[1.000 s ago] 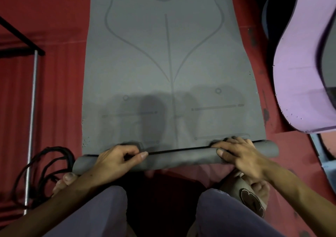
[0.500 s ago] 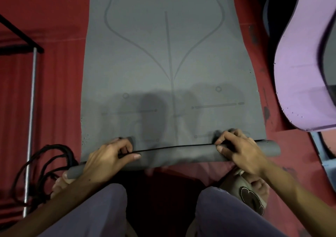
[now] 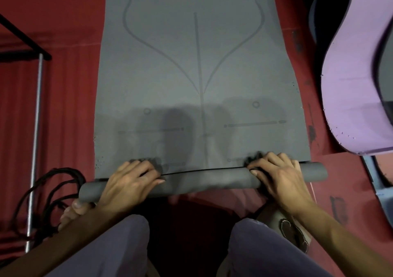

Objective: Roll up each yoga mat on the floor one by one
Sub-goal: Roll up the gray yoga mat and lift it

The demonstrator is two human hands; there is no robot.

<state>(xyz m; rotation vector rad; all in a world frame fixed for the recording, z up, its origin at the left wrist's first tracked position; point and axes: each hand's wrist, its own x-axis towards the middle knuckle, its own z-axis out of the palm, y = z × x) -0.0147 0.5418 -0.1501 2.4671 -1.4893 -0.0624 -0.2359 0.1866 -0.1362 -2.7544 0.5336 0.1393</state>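
Note:
A grey yoga mat with printed alignment lines lies flat on the red floor, stretching away from me. Its near end is wound into a thin grey roll lying crosswise in front of my knees. My left hand grips the roll left of its middle, fingers curled over the top. My right hand grips it near the right end, fingers curled the same way. The roll's two ends stick out past my hands.
A purple mat lies curled at the right, with a dark one beside it. A metal frame with a silver leg stands at the left, and black cords lie coiled beside the leg. My knees fill the bottom of the view.
Both hands have shifted their hold and pushed the roll slightly farther up the mat. The roll looks a little thicker than a second ago.

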